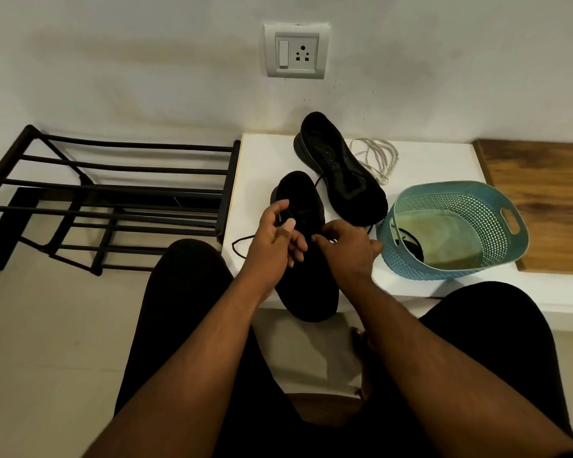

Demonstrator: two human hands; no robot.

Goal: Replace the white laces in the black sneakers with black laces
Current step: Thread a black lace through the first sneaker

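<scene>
Two black sneakers stand on a low white table (265,153). The near sneaker (306,289) lies under both my hands, its toe over the table's front edge. My left hand (275,236) pinches the tip of a black lace (242,241), which loops out to the left over the table. My right hand (348,246) has its fingers closed on the lace over the sneaker's eyelets. The far sneaker (339,170) lies behind, threaded with a black lace. A pile of white laces (376,157) rests to its right.
A teal perforated basket (454,229) sits right of the sneakers with something black inside. A wooden board (540,200) lies at far right. A black metal shoe rack (106,200) stands left of the table. A wall socket (296,51) is above.
</scene>
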